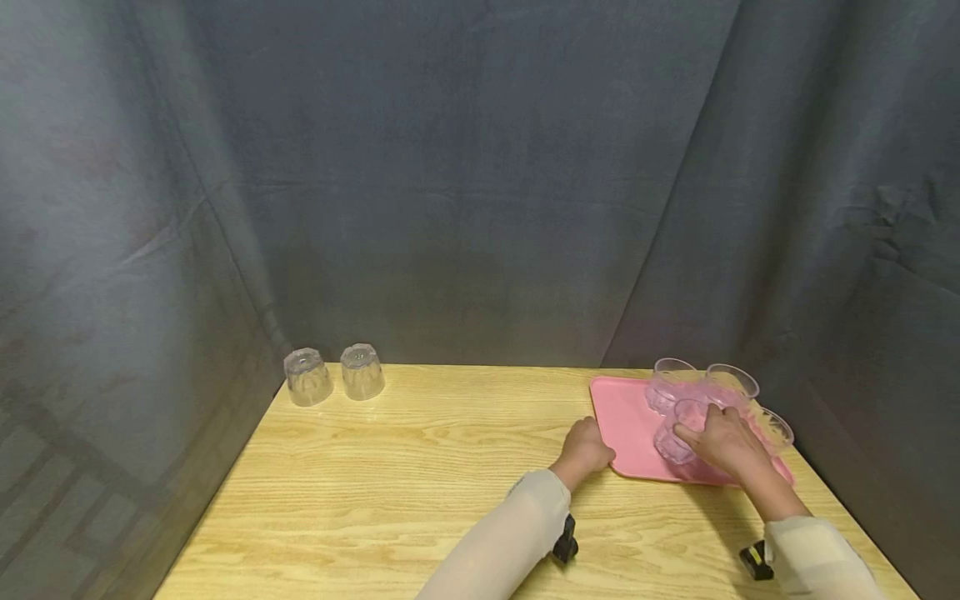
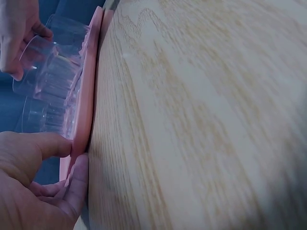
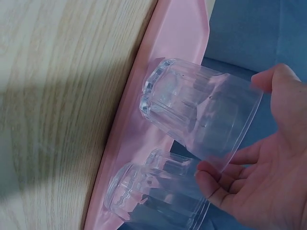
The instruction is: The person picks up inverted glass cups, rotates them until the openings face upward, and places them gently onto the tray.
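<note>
My left hand point(image 1: 585, 448) pinches the near left corner of a pink tray point(image 1: 624, 417), thumb on top of the rim and fingers beneath, as the left wrist view shows. Over the tray, my right hand point(image 1: 727, 443) grips a clear plastic cup point(image 3: 204, 108) by its rim, thumb on one side and fingers on the other. That cup stands mouth up, its base at the tray's surface. Behind it on the tray are a back left cup point(image 1: 663, 387) and a back right cup point(image 1: 735, 382). Another cup point(image 1: 776, 429) sits at the right, partly behind my right hand.
Two clear cups stand upside down at the table's far left, an outer one point(image 1: 307, 379) and an inner one point(image 1: 362, 373). The wooden table point(image 1: 420, 467) is bordered by grey curtains point(image 1: 450, 208) at the back and both sides.
</note>
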Demonstrator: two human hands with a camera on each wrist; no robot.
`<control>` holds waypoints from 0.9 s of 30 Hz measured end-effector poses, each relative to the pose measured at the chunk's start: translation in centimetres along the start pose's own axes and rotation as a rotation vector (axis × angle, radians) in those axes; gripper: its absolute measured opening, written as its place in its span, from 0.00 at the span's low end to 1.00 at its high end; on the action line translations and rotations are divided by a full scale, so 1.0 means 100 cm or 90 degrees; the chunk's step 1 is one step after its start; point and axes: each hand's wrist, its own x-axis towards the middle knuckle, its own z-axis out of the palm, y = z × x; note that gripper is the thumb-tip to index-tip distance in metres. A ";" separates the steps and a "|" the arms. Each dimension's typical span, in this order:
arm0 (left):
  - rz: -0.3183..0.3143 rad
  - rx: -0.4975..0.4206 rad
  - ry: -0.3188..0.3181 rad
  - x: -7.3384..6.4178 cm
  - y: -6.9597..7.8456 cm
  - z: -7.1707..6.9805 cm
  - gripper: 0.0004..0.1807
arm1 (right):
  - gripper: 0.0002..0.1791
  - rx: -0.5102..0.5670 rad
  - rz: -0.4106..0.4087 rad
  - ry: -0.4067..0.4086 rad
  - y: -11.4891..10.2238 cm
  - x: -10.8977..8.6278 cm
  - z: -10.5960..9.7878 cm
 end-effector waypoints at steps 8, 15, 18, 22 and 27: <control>0.009 -0.006 -0.009 0.000 -0.001 -0.001 0.17 | 0.57 -0.001 0.007 -0.010 0.000 0.001 -0.002; 0.011 -0.024 -0.012 0.000 -0.002 -0.001 0.17 | 0.58 0.000 0.008 -0.016 0.002 0.002 -0.002; 0.006 -0.026 -0.015 0.001 -0.002 0.000 0.17 | 0.58 -0.006 0.001 -0.009 0.003 0.003 -0.002; 0.001 -0.022 -0.017 0.001 -0.002 0.001 0.17 | 0.58 -0.011 -0.002 -0.004 0.004 0.003 -0.002; 0.005 -0.016 -0.013 0.000 -0.002 0.001 0.16 | 0.59 -0.007 0.004 -0.005 0.004 0.003 -0.001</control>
